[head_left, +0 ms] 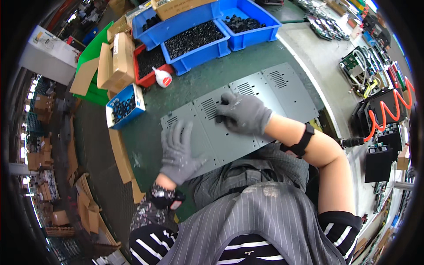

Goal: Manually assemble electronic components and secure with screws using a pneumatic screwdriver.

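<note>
Grey sheet-metal panels (212, 140) lie side by side on the green bench top, with vent slots and small round holes. My left hand (179, 152), in a grey glove, rests on the left end of the panels, its fingers stretched out. Over the middle panels, near the slots, my gloved right hand (243, 112) is closed, the fingertips curled down close to the metal. Whatever is in those fingers is too small or hidden to name; a dark spot shows beside the fingertips.
Blue bins (194, 42) of small black parts stand along the back, beside a red bin (150, 62). A small blue box (125, 106) and a white squeeze bottle (162, 77) sit nearer. Cardboard boxes (117, 62) are at the left; a coiled orange hose (391, 115) hangs at the right.
</note>
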Available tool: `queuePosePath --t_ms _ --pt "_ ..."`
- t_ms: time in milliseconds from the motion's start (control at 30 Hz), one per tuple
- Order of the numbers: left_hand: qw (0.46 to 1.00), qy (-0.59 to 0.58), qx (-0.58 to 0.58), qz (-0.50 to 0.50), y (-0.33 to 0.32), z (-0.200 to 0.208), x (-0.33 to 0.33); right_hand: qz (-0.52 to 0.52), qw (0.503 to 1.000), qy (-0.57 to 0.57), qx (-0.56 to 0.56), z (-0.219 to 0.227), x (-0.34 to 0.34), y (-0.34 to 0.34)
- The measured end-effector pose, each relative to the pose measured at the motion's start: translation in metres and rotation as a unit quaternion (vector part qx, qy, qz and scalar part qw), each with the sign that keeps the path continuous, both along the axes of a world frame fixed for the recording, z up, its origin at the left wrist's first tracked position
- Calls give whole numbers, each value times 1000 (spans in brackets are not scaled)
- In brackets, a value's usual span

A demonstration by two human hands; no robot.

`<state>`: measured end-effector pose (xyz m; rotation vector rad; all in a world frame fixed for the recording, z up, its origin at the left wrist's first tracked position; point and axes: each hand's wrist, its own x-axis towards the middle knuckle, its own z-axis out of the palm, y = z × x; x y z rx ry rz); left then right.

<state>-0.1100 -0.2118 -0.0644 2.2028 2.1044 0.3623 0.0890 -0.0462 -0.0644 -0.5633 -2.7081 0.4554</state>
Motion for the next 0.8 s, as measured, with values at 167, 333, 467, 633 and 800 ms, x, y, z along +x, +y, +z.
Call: queuePosePath --t_ms 167,333,467,633,800 --pt "998 44 -40 -15 3 4 -10 -32 989 -138 42 24 24 -1" --pt "997 76 8 -2 20 13 -40 -90 986 -128 50 8 70 13" --pt "997 64 45 15 47 5 -83 -143 980 -125 51 -4 94 18" --pt "999 1 -29 36 82 15 -82 -201 969 -120 83 -16 108 21" --pt "999 -11 -33 -28 109 13 -59 -237 963 -104 74 -21 114 20"
